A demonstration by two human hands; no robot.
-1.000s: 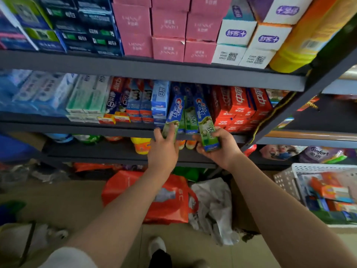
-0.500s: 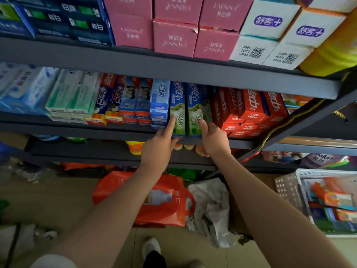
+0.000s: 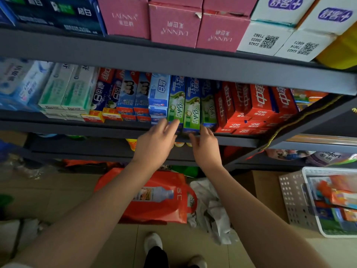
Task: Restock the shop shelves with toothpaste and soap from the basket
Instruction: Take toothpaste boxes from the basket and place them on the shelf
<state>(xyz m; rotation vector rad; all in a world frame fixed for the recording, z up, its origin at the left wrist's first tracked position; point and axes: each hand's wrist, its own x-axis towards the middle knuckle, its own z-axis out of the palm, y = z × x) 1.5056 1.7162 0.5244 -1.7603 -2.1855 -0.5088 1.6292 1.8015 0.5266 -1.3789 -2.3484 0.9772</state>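
Note:
Two green-and-blue toothpaste boxes (image 3: pixel 184 105) stand side by side on the middle shelf (image 3: pixel 81 128), between a light blue box and red toothpaste boxes (image 3: pixel 257 107). My left hand (image 3: pixel 157 142) touches the front end of the left box with straight fingers. My right hand (image 3: pixel 205 146) rests its fingertips on the front end of the right box. Neither hand grips anything. The white basket (image 3: pixel 295 200) stands on the floor at the lower right, with several orange and blue packs inside.
Pink boxes (image 3: pixel 173 26) and white boxes (image 3: pixel 270 37) line the upper shelf. A red bag (image 3: pixel 164 200) and crumpled white plastic (image 3: pixel 212 207) lie on the tiled floor under the shelves. My shoes (image 3: pixel 152 242) show at the bottom edge.
Both hands carried two toothpaste boxes up to the shelf, slid them in, then let go. The fingers now only touch the box fronts.

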